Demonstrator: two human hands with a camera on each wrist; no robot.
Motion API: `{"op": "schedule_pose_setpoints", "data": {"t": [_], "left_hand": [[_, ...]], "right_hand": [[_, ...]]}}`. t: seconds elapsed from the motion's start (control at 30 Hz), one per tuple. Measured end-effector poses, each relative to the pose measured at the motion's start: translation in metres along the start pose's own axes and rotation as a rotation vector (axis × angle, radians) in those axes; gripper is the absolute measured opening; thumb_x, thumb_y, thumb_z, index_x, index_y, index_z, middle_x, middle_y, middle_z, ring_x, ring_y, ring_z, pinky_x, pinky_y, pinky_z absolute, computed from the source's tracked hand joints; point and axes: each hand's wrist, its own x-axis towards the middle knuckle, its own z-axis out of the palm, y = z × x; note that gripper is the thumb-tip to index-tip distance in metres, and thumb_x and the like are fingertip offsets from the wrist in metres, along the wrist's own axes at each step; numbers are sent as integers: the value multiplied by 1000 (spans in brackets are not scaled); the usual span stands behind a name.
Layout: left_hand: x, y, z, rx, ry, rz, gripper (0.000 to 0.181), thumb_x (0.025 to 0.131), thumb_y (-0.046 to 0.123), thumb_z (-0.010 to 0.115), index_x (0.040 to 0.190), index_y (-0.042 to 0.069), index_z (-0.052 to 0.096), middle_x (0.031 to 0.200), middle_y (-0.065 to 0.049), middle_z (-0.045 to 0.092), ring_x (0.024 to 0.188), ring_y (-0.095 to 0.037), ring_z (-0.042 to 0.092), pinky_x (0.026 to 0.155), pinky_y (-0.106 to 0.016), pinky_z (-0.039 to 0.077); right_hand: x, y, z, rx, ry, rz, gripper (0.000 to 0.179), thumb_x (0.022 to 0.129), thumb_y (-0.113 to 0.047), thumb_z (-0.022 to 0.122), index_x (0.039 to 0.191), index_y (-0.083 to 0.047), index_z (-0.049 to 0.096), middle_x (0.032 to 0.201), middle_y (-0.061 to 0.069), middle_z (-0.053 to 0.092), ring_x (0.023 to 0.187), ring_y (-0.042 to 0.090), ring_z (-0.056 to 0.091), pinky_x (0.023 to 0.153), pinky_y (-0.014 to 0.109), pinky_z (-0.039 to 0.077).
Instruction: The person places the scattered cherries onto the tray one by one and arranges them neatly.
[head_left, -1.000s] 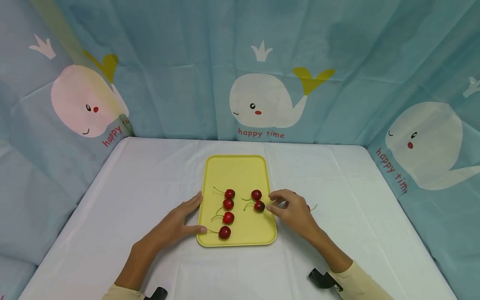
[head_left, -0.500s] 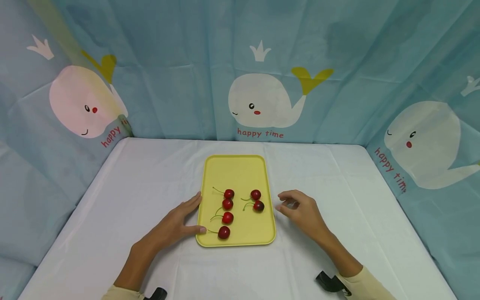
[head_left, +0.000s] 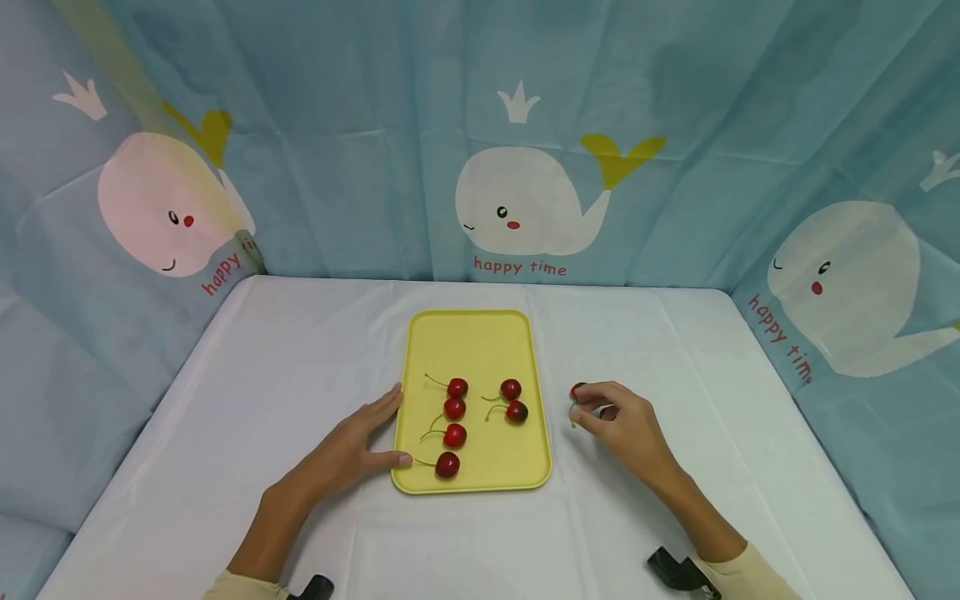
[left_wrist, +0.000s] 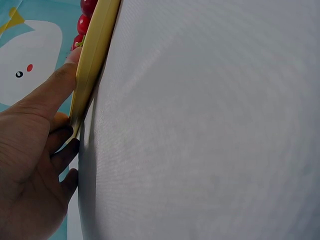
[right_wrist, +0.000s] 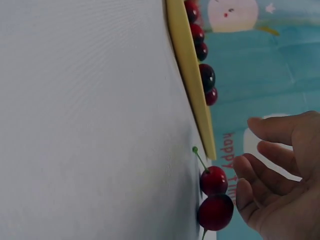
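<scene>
My left hand (head_left: 360, 437) rests against the left edge of the yellow tray (head_left: 472, 346), its thumb on the rim and fingers along the side. In the tray lies a left column of several red cherries (head_left: 454, 436), stems pointing left. Two more cherries (head_left: 511, 389) sit to the right of that column. Right of the tray, my right hand (head_left: 618, 421) hovers with loosely bent fingers, holding nothing. Just beyond its fingertips a loose cherry (head_left: 576, 389) shows partly. The right wrist view shows two loose cherries (right_wrist: 215, 212) on the cloth, apart from the fingers.
A white cloth (head_left: 300, 350) covers the table. Blue curtains (head_left: 360, 192) with printed whales stand along the back and both sides. Each wrist carries a black camera mount (head_left: 681, 575).
My right hand has moved right, away from the tray's right edge, and a loose cherry now shows by its fingertips. The left hand and the cherries in the tray have stayed put.
</scene>
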Motion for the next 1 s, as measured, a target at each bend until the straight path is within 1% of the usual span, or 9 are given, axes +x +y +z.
{"op": "schedule_pose_setpoints", "data": {"t": [0.13,0.2,0.37,0.47,0.57,0.8,1.0], "left_hand": [[0,0,0,-1,0,-1,110,83,53,88,168,14,29,176,-2,24,161,-41,23,126,-66,27],[-1,1,0,-1,0,-1,110,83,52,88,168,14,29,176,-2,24,161,-41,23,126,-66,27],[-1,2,-1,-6,1,0,110,83,51,88,168,14,29,176,-2,24,161,-40,23,126,-65,27],[-1,2,-1,-10,2,2,110,83,51,88,168,14,29,176,-2,24,161,-40,24,126,-65,28],[-1,1,-1,-10,3,5,110,83,51,88,168,14,29,176,-2,24,161,-40,24,126,-65,28],[0,0,-1,-7,1,4,111,82,53,88,169,15,29,176,-2,24,161,-39,24,126,-64,28],[0,0,0,-7,-1,1,111,82,53,89,169,16,29,176,-2,25,161,-39,24,126,-64,28]], "right_hand": [[-3,4,-5,-27,30,0,30,86,-10,89,113,-8,78,104,5,76,86,9,68,72,18,56],[-4,5,-8,-49,44,1,30,86,-9,89,113,-8,78,104,6,77,86,10,69,73,19,57],[-8,8,-14,-92,59,36,30,87,-11,89,114,-9,78,106,5,77,89,13,70,76,21,56],[-10,9,-18,-106,53,67,31,87,-13,88,116,-10,77,108,5,77,92,14,69,78,18,56],[-11,11,-21,-115,45,95,32,87,-14,89,117,-10,77,110,5,77,93,15,68,76,18,56],[-14,15,-25,-139,32,126,37,84,-11,91,118,-10,77,105,7,73,80,21,61,64,22,52],[-15,17,-25,-179,-4,151,39,82,-5,90,118,-10,78,110,6,73,84,20,60,65,22,52]]}}
